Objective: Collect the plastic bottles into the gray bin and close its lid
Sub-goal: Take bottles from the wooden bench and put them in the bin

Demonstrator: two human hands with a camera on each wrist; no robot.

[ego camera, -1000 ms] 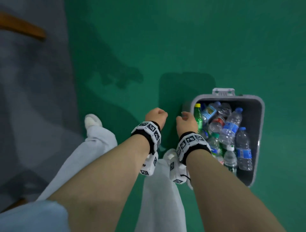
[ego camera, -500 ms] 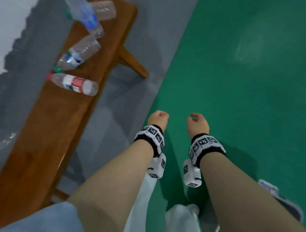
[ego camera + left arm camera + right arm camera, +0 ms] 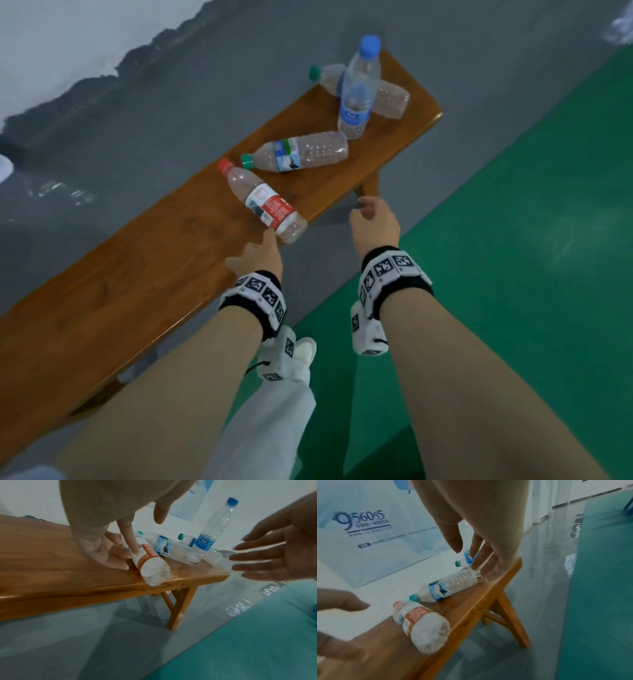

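Several plastic bottles are on the wooden bench (image 3: 137,274). A red-capped, red-labelled bottle (image 3: 267,202) lies nearest me, its base at the bench's front edge. Behind it lies a green-capped bottle with a blue label (image 3: 298,156). A blue-capped bottle (image 3: 358,89) stands upright in front of another lying bottle (image 3: 390,99). My left hand (image 3: 258,250) is open, fingers spread, with a fingertip (image 3: 136,551) touching the red-labelled bottle (image 3: 150,566). My right hand (image 3: 368,212) hovers open beside the bench's end, holding nothing. The gray bin is out of view.
The bench stands on a gray floor strip (image 3: 137,102) beside green flooring (image 3: 513,240). Its angled leg (image 3: 180,605) is under the near end. A printed wall poster (image 3: 364,524) is behind the bench. My trouser leg (image 3: 267,428) and white shoe are below my arms.
The view swung from the bin full of bottles to the bench. Both hands uncurled and reached forward; the left now touches the red-labelled bottle.
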